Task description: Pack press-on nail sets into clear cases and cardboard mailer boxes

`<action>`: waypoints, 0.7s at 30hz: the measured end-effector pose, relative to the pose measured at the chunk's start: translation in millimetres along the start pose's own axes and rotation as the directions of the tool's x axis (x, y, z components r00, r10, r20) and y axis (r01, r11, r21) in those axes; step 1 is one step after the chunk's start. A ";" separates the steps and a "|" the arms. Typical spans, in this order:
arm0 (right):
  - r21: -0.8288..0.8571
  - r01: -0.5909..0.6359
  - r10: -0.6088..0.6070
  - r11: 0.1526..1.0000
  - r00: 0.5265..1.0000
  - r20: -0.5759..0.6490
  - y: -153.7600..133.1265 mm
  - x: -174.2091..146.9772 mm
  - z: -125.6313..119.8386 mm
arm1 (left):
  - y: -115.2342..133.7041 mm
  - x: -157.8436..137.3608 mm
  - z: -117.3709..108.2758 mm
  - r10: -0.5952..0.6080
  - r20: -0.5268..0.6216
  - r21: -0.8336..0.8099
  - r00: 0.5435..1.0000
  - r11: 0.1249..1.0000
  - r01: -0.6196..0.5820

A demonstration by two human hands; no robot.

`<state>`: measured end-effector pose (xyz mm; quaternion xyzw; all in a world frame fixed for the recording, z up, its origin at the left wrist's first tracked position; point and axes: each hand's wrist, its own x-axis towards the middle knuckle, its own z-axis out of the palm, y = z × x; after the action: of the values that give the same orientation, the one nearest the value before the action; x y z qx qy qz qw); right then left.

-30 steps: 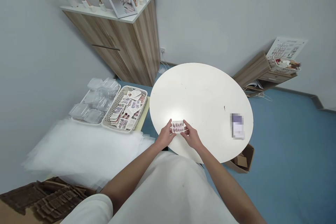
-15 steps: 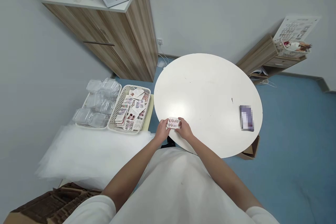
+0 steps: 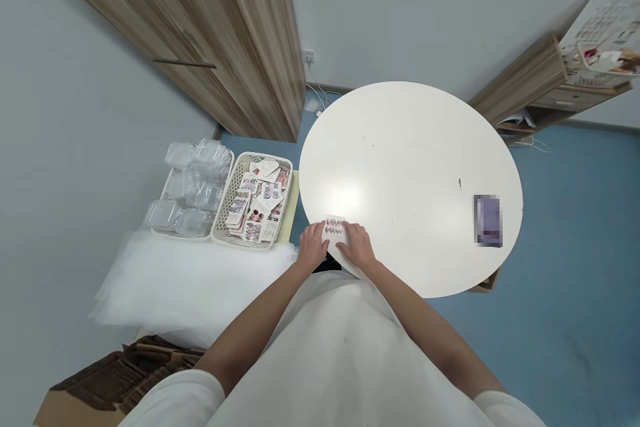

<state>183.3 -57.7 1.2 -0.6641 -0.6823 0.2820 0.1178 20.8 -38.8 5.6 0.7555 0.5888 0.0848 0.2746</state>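
Between my hands, at the near edge of the round white table [image 3: 400, 140], is a small white card of press-on nails [image 3: 334, 227] with two rows of shiny pinkish nails facing up. My left hand [image 3: 313, 245] grips its left side, fingers on the edge. On the opposite side my right hand [image 3: 359, 245] holds the right edge with its fingertips and thumb. Left of the table, a white basket [image 3: 218, 225] is filled with similar nail cards [image 3: 256, 203].
A second basket with clear plastic boxes [image 3: 195, 190] stands further left, behind white sheeting [image 3: 195, 280]. Brown cardboard [image 3: 115, 380] lies at the lower left. A pixelated purple item [image 3: 489, 220] rests on the table's right. A wooden cabinet [image 3: 200, 47] stands behind.
The card has tipped from being held up toward lying flatter near the tabletop, both hands still on it. The whole view has shifted slightly.
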 end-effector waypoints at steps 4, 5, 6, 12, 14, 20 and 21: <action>-0.098 0.132 -0.131 0.986 0.991 0.023 -1.8 -17.4 -1.1 | -1.1 -13.2 -4.7 0.128 0.048 0.036 0.991 0.991 -0.130; -0.121 0.149 -0.146 0.981 0.989 0.032 -3.0 -18.6 -0.7 | -1.3 -13.9 -5.8 0.133 0.064 0.049 0.989 0.989 -0.136; -0.136 0.158 -0.154 0.978 0.987 0.039 -4.6 -18.3 -0.1 | -1.6 -13.5 -7.0 0.132 0.075 0.061 0.989 0.989 -0.136; -0.149 0.145 -0.140 0.978 0.989 0.041 -17.5 4.5 2.3 | -5.9 2.5 -16.3 0.101 0.064 0.089 0.993 0.990 -0.106; -0.147 0.146 -0.141 0.978 0.989 0.042 -21.5 13.0 2.5 | -8.4 8.2 -19.2 0.083 0.048 0.091 0.995 0.992 -0.088; -0.155 0.131 -0.128 0.979 0.991 0.029 -27.4 26.5 3.8 | -15.2 20.0 -21.8 0.085 0.023 0.050 0.996 0.995 -0.086; -0.156 0.131 -0.128 0.979 0.991 0.027 -27.5 27.4 3.9 | -15.9 21.2 -21.6 0.088 0.024 0.049 0.996 0.995 -0.089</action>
<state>155.6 -30.8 7.1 -0.6232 -0.7452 0.2244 0.0772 3.9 -9.7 11.3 0.7882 0.5539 0.0739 0.2578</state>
